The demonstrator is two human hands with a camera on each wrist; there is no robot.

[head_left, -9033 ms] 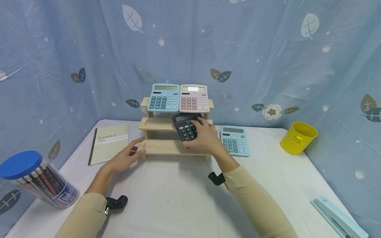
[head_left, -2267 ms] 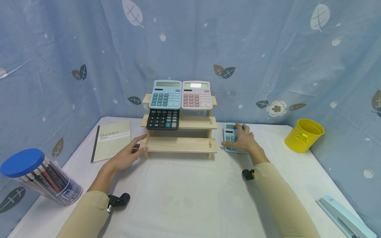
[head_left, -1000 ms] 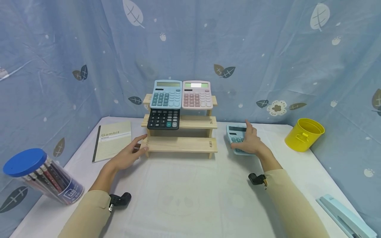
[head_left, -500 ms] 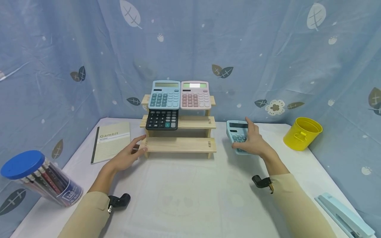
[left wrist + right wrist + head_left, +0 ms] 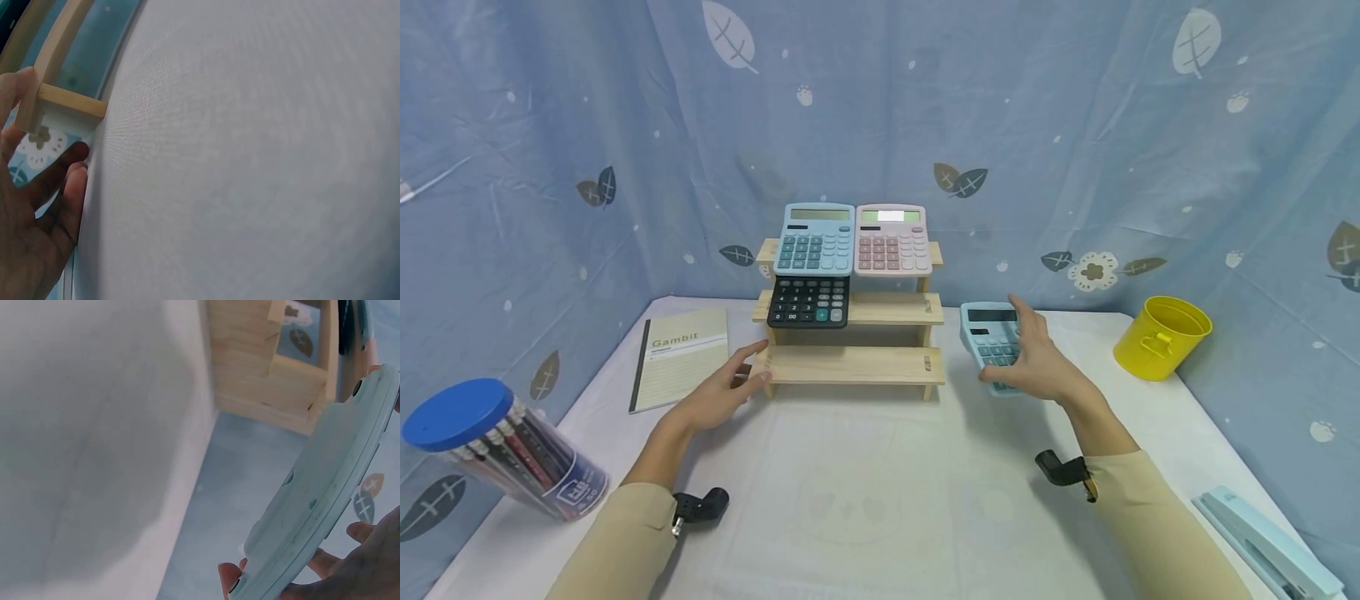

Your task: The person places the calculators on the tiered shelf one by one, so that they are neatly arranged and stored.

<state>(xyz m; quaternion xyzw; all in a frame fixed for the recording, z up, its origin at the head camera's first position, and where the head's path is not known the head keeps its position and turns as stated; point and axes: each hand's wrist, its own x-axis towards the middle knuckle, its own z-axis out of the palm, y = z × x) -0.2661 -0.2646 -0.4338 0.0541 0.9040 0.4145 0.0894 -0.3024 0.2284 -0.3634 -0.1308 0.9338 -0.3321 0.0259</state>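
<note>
A three-step wooden rack [image 5: 850, 365] stands at the back of the table. Its top step carries a blue calculator [image 5: 815, 240] and a pink calculator [image 5: 891, 240]; a black calculator [image 5: 809, 301] leans on the middle step. My right hand [image 5: 1037, 358] grips a second light blue calculator [image 5: 990, 335], lifted off the table right of the rack; its pale underside [image 5: 325, 500] shows in the right wrist view. My left hand [image 5: 722, 396] rests with straight fingers against the rack's lower left corner [image 5: 62, 103].
A Gambit notebook [image 5: 681, 357] lies left of the rack. A tilted pencil jar with a blue lid [image 5: 490, 454] stands at the near left. A yellow cup [image 5: 1161, 337] stands at the right, a light blue stapler [image 5: 1270, 546] at the near right corner.
The black calculator went from my right hand onto the middle step. My right hand then picked the light blue calculator off the table and is carrying it left towards the rack.
</note>
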